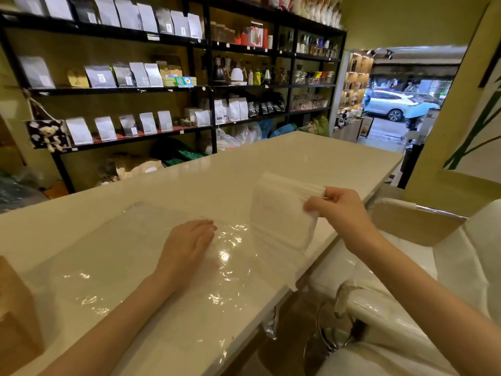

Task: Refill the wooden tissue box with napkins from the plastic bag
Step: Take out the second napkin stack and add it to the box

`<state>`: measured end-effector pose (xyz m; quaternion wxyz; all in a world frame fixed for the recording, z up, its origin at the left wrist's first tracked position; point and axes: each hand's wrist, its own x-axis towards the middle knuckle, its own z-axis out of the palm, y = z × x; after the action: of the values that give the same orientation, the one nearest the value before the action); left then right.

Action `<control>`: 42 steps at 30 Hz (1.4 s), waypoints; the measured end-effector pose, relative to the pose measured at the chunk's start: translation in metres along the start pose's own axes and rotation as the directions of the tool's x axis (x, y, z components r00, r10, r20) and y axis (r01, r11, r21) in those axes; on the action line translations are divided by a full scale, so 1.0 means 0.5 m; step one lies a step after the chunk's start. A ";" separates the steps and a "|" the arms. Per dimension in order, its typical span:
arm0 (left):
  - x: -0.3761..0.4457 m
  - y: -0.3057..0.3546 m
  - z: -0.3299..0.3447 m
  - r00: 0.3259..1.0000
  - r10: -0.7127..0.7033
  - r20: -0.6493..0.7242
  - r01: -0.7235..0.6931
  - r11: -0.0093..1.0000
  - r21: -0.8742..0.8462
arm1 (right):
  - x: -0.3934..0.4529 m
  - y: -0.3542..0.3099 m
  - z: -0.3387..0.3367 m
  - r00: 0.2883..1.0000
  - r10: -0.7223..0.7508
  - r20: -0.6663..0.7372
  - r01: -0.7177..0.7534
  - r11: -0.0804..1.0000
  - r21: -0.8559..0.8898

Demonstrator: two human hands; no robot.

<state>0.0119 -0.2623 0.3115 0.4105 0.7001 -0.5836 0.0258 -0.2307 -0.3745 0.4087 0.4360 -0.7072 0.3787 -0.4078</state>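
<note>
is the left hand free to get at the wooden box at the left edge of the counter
Probably yes. The left hand lies flat and empty on the clear plastic bag, and only bare bag and counter lie between it and the brown wooden box, which is partly out of frame.

A: Left hand (187, 245)?
B: Flat, palm down on the plastic bag (113, 256), which lies spread on the white counter (271, 164).
A: Right hand (339, 210)?
B: Pinching a stack of napkins (282, 213) at its right edge, fingers closed on it. The stack's low end sits at the bag's right end, near the counter edge.
A: Box?
B: Brown wooden box (16, 310) at near left, cut off by the frame.
A: Background?
B: Black shelves (206, 88) of pouches far left, white chair (406, 267) near right.
</note>
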 end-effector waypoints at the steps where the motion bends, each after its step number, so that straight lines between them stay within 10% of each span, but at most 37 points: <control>1: -0.001 0.028 -0.015 0.998 -0.004 -0.067 -0.004 0.993 -0.120 | 0.009 -0.003 0.014 1.000 0.020 0.007 -0.020 1.000 0.024; 8: 0.006 0.094 -0.093 0.905 -0.389 -0.171 0.225 0.781 -0.582 | 0.043 -0.058 0.115 0.981 -0.002 0.195 -0.042 0.974 0.221; 11: 0.015 0.054 -0.135 0.800 -0.583 0.143 0.365 0.284 -0.887 | 0.054 -0.095 0.149 0.958 -0.042 0.282 -0.053 0.946 0.319; 16: -0.043 0.031 -0.193 0.752 -0.272 0.601 0.526 -0.302 -0.795 | 0.070 -0.136 0.213 0.922 -0.121 0.369 -0.035 0.921 0.389; 21: -0.082 0.034 -0.255 0.735 -0.222 0.641 0.557 -0.342 -0.757 | 0.059 -0.154 0.265 0.857 -0.321 0.402 0.192 0.925 0.328; 25: -0.111 0.027 -0.300 0.760 -0.303 0.575 0.462 -0.370 -0.806 | 0.016 -0.169 0.295 0.667 -0.610 0.427 0.529 0.792 0.305; 31: -0.154 0.048 -0.387 0.762 -0.474 0.441 0.372 -0.238 -0.897 | -0.034 -0.153 0.376 -0.049 -0.895 0.444 0.997 -0.019 0.072; 34: -0.186 0.056 -0.427 0.732 -0.575 0.366 0.303 -0.206 -0.930 | -0.054 -0.149 0.422 -0.216 -0.874 0.436 0.976 -0.206 0.070; 39: -0.228 0.049 -0.470 0.640 -0.690 0.338 0.328 -0.153 -0.932 | -0.074 -0.166 0.480 -0.150 -0.794 0.590 0.975 -0.019 0.222; 42: -0.253 0.038 -0.495 0.623 -0.748 0.227 0.220 -0.111 -0.969 | -0.090 -0.198 0.498 0.213 -0.611 0.763 0.641 0.676 0.363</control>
<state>0.0655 -0.0115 0.4205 0.8388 0.3985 -0.0344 -0.3694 -0.0044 -0.2248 0.4179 0.3465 -0.9062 -0.1930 -0.1462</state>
